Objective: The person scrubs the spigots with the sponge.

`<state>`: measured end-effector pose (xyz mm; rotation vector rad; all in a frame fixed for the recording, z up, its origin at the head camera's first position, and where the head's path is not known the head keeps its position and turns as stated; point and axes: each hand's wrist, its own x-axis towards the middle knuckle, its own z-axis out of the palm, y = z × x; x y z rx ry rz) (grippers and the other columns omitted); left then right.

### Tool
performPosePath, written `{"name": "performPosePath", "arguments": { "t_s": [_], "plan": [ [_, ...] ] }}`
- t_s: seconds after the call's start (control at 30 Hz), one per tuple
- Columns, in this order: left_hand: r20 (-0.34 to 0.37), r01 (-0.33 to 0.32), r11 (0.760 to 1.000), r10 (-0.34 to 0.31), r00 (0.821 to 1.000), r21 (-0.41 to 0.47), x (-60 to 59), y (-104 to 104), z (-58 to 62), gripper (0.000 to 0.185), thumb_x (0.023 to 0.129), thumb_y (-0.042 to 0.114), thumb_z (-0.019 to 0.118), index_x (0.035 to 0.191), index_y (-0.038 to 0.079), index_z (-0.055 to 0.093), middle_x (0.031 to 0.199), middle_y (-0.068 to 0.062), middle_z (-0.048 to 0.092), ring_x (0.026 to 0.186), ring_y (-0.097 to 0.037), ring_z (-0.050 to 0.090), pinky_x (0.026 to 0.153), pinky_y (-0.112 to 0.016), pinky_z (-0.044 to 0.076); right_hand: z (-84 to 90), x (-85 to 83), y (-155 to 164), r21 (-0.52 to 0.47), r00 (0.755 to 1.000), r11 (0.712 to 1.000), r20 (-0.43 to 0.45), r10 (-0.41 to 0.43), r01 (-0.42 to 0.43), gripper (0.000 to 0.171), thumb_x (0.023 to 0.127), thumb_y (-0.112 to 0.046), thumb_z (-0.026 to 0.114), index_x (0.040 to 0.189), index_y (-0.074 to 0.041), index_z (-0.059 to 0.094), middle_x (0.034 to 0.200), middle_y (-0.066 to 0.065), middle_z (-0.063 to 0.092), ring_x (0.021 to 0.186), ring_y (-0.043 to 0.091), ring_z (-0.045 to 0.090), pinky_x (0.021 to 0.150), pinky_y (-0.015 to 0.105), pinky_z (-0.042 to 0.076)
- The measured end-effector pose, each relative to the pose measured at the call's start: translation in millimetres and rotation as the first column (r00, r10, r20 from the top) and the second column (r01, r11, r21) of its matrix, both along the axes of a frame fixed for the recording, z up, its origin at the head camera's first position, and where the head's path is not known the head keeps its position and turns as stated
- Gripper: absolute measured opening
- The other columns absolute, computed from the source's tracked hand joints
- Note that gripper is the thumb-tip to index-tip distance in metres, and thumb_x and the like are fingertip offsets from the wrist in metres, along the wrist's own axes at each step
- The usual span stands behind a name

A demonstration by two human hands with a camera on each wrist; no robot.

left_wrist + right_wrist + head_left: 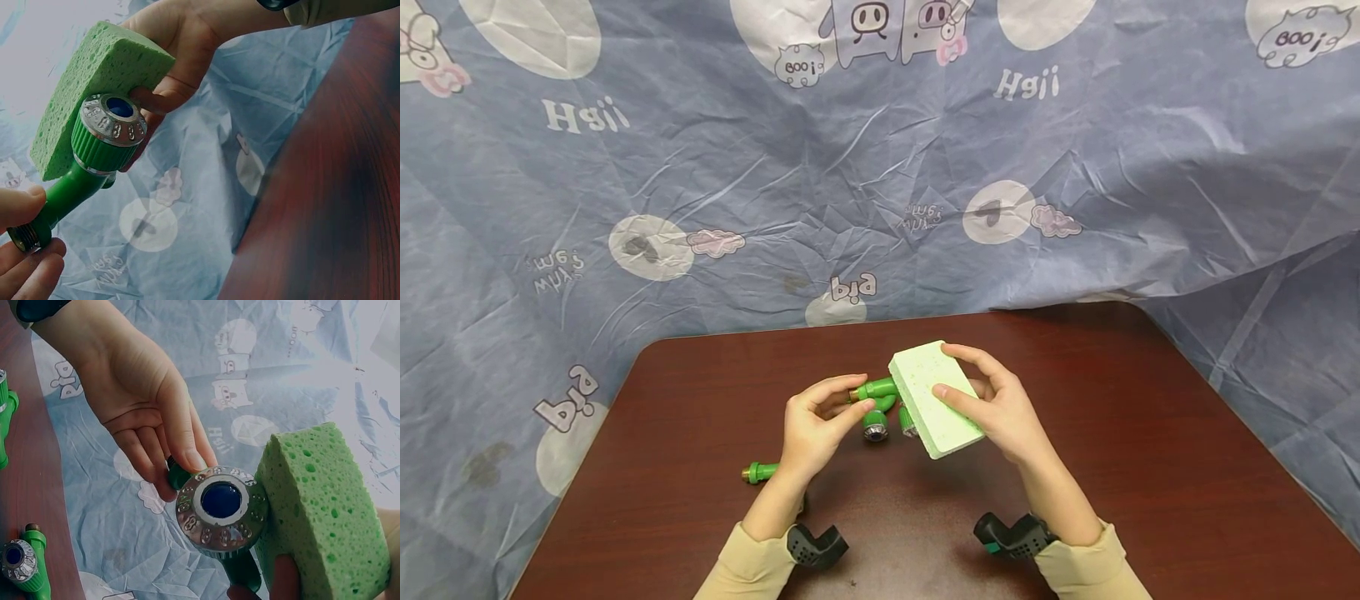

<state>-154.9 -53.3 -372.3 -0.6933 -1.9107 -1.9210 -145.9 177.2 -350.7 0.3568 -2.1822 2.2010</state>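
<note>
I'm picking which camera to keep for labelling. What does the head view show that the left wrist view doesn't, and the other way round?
Only the head view shows the brown table with spare green nozzles lying on it, and both sleeves. Only the left wrist view shows the held nozzle's silver dial face with its blue centre. Both show the left hand pinching the nozzle's threaded end and the right hand holding the green sponge against it.

table (1150, 433): dark red-brown wood, rounded corners | backdrop (700, 167): wrinkled blue cartoon-pig cloth | light: even
</note>
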Motion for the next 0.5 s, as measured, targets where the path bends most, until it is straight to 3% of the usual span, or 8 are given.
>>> {"name": "performPosePath", "arguments": {
  "t_s": [0.5],
  "plan": [
    [0.064, -0.044, 0.997, 0.047, 0.997, -0.058, 0.9, -3.2, 2.7, 0.025, 0.077, -0.009, 0.072, 0.101, -0.012, 0.066, 0.093, -0.022, 0.068, 0.074, -0.020, 0.068, 0.064, -0.032, 0.057, 3.2, 2.1, 1.3, -0.044, 1.000, 0.999, 0.003, 0.004, -0.004, 0.050, 0.084, 0.000, 0.067, 0.131, -0.005, 0.049, 0.077, 0.011, 0.067, 0.059, 0.019, 0.066, 0.047, 0.034, 0.055]
  ]
}}
